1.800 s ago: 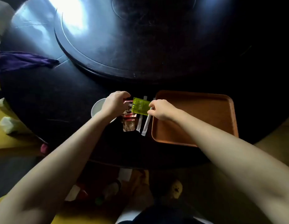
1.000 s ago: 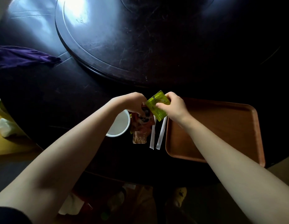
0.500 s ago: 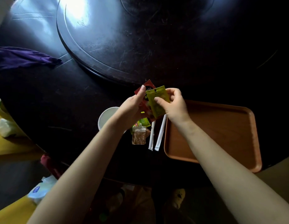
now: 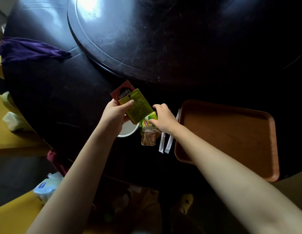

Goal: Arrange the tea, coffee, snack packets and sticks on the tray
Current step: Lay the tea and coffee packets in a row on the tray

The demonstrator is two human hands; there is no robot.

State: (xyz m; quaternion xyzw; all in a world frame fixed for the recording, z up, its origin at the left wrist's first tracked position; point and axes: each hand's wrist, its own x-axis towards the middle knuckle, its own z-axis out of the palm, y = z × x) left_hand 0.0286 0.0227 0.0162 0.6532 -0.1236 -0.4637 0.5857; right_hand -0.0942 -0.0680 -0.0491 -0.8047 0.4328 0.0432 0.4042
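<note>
- Left hand (image 4: 113,119) pinches olive-green flat sachet (image 4: 138,105) over red Nescafé packet (image 4: 122,92), left of brown wooden tray (image 4: 231,132).
- Right hand (image 4: 163,119) grips bright green Lipton tea packet (image 4: 147,120) beside tray.

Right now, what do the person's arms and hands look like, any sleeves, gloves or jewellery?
Both arms are bare up to the frame edge: no sleeves in view. The left hand and right hand wear no gloves, and no rings, watch or bracelets show.

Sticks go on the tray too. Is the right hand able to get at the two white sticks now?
Probably yes: the white sticks lie uncovered beside the tray, under the right hand, which touches the Lipton packet.
</note>
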